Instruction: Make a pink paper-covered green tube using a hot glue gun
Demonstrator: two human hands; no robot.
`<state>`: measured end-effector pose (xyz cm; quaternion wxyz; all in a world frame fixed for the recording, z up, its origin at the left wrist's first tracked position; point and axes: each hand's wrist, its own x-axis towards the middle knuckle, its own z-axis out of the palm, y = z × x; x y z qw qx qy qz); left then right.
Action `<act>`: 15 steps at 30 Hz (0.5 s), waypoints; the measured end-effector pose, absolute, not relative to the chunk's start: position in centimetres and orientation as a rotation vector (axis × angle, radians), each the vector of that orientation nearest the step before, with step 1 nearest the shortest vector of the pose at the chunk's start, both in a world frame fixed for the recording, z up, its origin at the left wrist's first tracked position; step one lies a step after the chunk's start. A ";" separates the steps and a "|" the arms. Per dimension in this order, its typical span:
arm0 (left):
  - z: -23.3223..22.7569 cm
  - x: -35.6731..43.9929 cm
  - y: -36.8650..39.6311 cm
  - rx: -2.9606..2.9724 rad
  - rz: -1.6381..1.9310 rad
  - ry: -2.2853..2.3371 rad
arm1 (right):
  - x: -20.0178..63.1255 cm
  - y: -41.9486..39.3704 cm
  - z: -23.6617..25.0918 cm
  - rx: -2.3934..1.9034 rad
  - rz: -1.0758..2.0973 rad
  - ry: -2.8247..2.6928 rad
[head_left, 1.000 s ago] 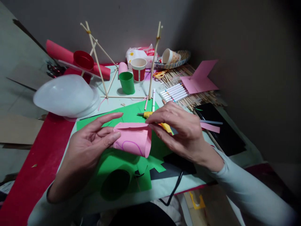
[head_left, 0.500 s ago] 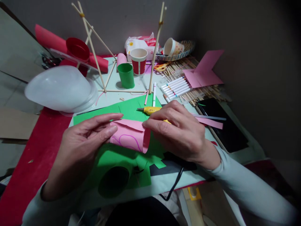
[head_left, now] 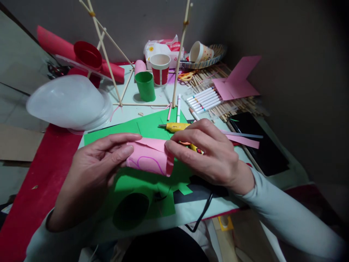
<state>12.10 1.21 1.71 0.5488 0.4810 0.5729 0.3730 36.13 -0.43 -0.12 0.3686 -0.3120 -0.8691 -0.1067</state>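
Observation:
Between my hands is a rolled pink paper tube (head_left: 147,158) with a purple drawn line on its side and an overlapping seam along the top. My left hand (head_left: 95,163) pinches its left end between thumb and fingers. At the right end, my right hand (head_left: 209,151) grips the rim and the seam's edge. A yellow glue gun (head_left: 176,126) lies just behind, partly hidden by my right hand. Beneath the tube lies green paper (head_left: 122,129) with cut edges.
A stick frame (head_left: 109,69) stands at the back. Around it are a green tube (head_left: 145,87), a paper cup (head_left: 160,71), markers (head_left: 205,100) and orange scissors (head_left: 187,76). Plastic lids (head_left: 65,102) stand left; a phone (head_left: 261,145) lies right. A black cord (head_left: 203,214) hangs over the front edge.
The seam flap on the pink paper tube lies a little flatter, and my right fingers have shifted slightly at its rim. Both hands keep their grip.

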 end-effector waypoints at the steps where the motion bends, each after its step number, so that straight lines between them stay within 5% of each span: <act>1: 1.6 12.0 1.2 1.150 0.888 1.352 | 36.2 -0.5 -0.1 -0.792 -0.294 -2.246; 15: 1.0 12.0 1.7 0.961 0.897 1.158 | 36.1 -0.3 -0.1 -0.671 -0.495 -2.275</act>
